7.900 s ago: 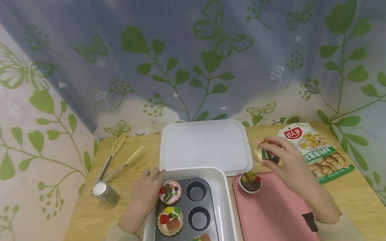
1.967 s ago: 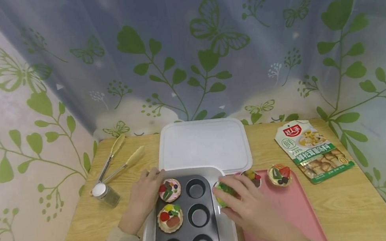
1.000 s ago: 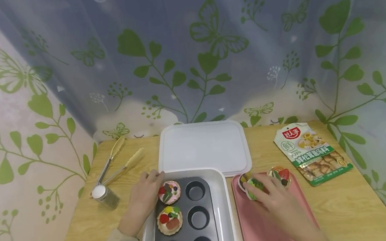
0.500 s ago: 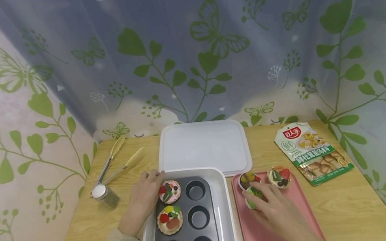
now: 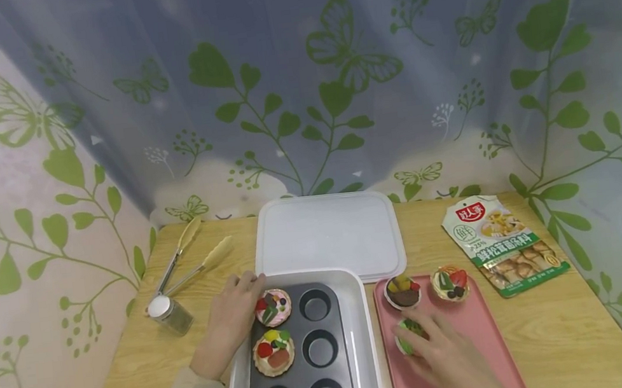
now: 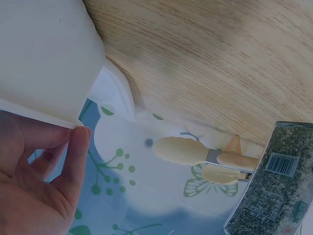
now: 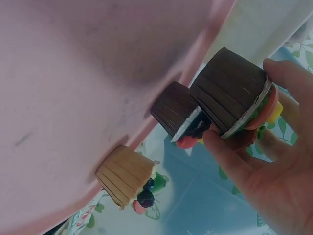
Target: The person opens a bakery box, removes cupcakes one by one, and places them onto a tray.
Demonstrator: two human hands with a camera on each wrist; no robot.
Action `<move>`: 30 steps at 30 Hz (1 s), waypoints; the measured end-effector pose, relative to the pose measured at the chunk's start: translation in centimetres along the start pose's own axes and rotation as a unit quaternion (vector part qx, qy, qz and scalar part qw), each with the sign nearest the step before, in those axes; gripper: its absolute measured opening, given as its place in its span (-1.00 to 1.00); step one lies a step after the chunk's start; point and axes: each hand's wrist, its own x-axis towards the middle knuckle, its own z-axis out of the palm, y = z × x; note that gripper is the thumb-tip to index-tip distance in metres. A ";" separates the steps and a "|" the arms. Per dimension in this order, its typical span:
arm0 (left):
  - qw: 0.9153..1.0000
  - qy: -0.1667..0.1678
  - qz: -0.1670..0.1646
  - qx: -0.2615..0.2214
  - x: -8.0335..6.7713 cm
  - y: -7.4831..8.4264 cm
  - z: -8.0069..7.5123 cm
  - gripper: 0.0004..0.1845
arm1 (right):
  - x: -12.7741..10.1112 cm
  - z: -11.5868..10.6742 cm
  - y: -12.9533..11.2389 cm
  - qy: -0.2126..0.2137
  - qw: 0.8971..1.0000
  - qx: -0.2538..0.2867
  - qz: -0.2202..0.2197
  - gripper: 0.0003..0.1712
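Now lower, cupcake [image 5: 408, 331] nearer pink tray [image 5: 477, 341]

Early on, we see our right hand [image 5: 448, 361] at the far right corner of the pink tray [image 5: 477, 341], setting down a tan cupcake [image 5: 451, 284] beside the one already there; that cupcake now stands on the tray alone. Next the hand is over the muffin tin [image 5: 297, 355] with a green-topped cupcake [image 5: 410, 335], and the tin's near right cup, filled before, now sits empty. Since then the hand carries that cupcake onto the tray and draws it nearer to us, away from the dark cupcake [image 5: 403, 292], fingers around it.
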 end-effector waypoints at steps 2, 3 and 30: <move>1.000 0.001 0.000 -0.001 0.0 0.0 0.0 -0.54 | -0.2 0.2 -0.1 -0.014 1.000 -0.003 0.008 -0.25; 1.000 0.002 0.000 -0.001 0.0 0.0 0.0 -0.54 | -0.2 0.2 -0.1 -0.022 1.000 -0.005 0.011 -0.25; 1.000 -0.003 -0.003 0.001 0.0 0.0 -0.2 -0.54 | 1.2 -0.9 0.0 -0.038 0.998 0.037 0.039 -0.29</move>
